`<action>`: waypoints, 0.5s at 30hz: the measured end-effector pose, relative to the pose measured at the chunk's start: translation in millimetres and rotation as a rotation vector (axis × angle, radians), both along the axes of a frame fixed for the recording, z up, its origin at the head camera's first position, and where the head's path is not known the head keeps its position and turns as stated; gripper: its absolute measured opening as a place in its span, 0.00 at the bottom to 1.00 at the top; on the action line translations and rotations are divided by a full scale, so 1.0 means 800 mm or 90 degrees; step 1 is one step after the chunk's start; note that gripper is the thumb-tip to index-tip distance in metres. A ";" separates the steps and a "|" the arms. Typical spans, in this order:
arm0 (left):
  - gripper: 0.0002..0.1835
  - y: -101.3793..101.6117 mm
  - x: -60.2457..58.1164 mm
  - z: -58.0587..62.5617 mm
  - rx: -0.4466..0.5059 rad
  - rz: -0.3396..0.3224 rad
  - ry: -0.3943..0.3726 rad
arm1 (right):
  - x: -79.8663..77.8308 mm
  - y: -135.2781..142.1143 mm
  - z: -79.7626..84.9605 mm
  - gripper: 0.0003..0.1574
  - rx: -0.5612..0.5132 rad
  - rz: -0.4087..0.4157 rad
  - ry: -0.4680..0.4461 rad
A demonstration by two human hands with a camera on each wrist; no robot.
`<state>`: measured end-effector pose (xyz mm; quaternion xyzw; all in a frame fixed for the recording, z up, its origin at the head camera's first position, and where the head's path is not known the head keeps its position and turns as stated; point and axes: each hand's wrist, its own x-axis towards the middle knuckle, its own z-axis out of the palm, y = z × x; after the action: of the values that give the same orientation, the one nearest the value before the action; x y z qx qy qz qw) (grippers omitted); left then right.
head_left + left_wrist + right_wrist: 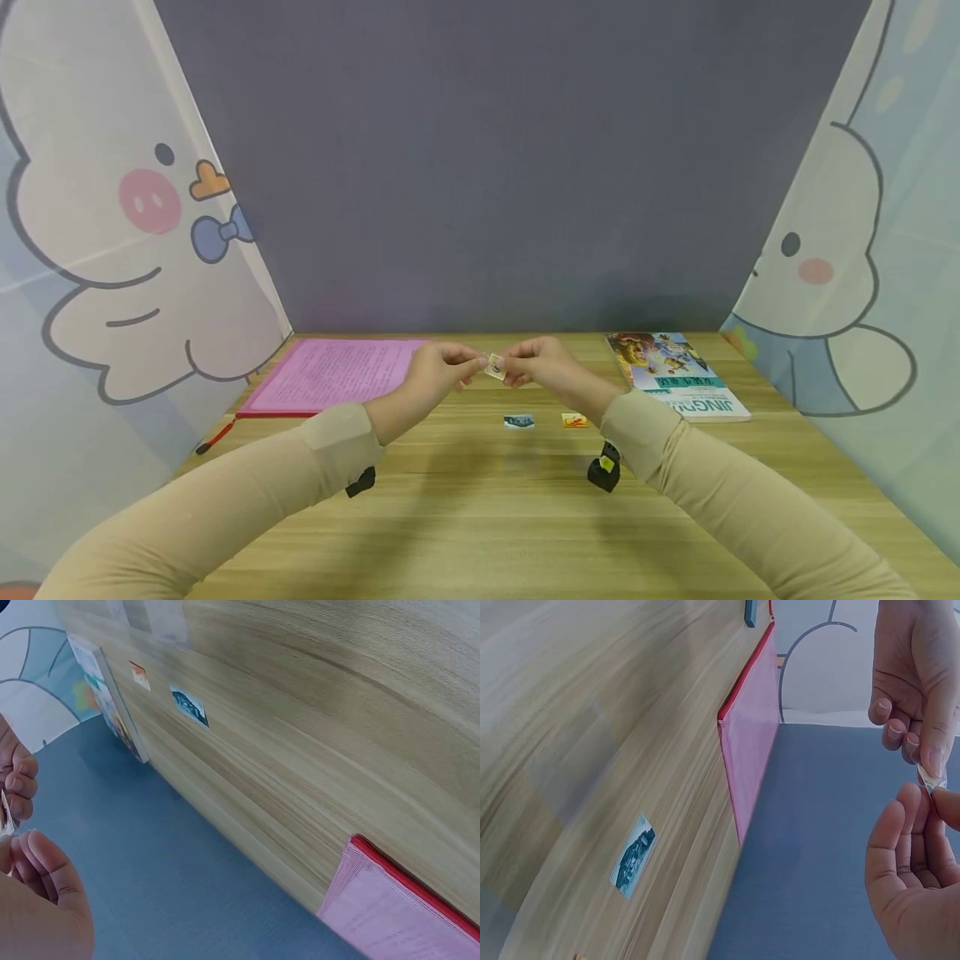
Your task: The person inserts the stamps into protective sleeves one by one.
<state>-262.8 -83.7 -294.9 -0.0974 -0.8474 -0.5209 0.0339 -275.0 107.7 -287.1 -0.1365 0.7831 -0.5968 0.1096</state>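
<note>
A small pale stamp (494, 366) with a dark print is held up above the table, between the two hands. My left hand (441, 371) pinches its left edge between thumb and fingers. From the other side, my right hand (542, 362) pinches its right edge. In the right wrist view the stamp (930, 780) appears nearly edge-on, partly covered by the fingertips. Below the hands, a blue stamp (519, 422) and an orange stamp (575, 420) lie flat on the table, apart from each other.
A pink mesh zip pouch (337, 375) with red trim lies at the back left, its red pull hanging off the corner. At the back right lies a picture book (678, 375). Faint clear plastic pieces (574, 765) rest on the wooden table (480, 533). A grey panel (510, 167) stands behind.
</note>
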 end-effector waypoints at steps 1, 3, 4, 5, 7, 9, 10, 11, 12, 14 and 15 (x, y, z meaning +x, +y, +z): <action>0.08 0.000 0.000 0.000 0.002 -0.003 0.000 | 0.000 0.000 0.000 0.14 0.001 0.003 0.002; 0.08 0.000 0.000 -0.001 0.005 -0.008 0.002 | 0.000 0.001 0.000 0.14 0.000 0.006 0.001; 0.08 0.000 0.000 -0.002 0.006 -0.010 0.002 | 0.000 0.001 0.001 0.14 0.000 0.007 0.002; 0.08 0.000 -0.001 -0.002 0.005 -0.012 0.002 | -0.001 0.002 0.001 0.14 0.001 0.008 0.002; 0.08 0.000 -0.002 -0.002 0.002 -0.014 0.005 | -0.002 0.002 0.001 0.14 0.003 0.011 0.003; 0.08 0.001 -0.003 -0.003 -0.003 -0.016 0.007 | -0.002 0.003 0.000 0.14 0.010 0.010 0.003; 0.08 0.001 -0.004 -0.003 -0.006 -0.017 0.008 | -0.003 0.003 0.001 0.14 0.013 0.009 0.004; 0.09 0.001 -0.004 -0.003 -0.007 -0.018 0.009 | -0.002 0.004 0.001 0.14 0.017 0.008 0.006; 0.09 0.001 -0.004 -0.003 -0.008 -0.018 0.009 | -0.002 0.004 0.001 0.14 0.019 0.008 0.006; 0.09 0.001 -0.004 -0.002 -0.007 -0.020 0.003 | -0.003 0.004 0.002 0.15 0.022 0.007 0.011; 0.10 0.001 -0.004 -0.002 -0.005 -0.021 -0.001 | -0.003 0.004 0.002 0.15 0.020 0.006 0.012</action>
<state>-266.2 -82.8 -296.7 -0.1110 -0.8478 -0.5180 0.0242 -277.1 111.3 -285.7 -0.1441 0.7928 -0.5823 0.1075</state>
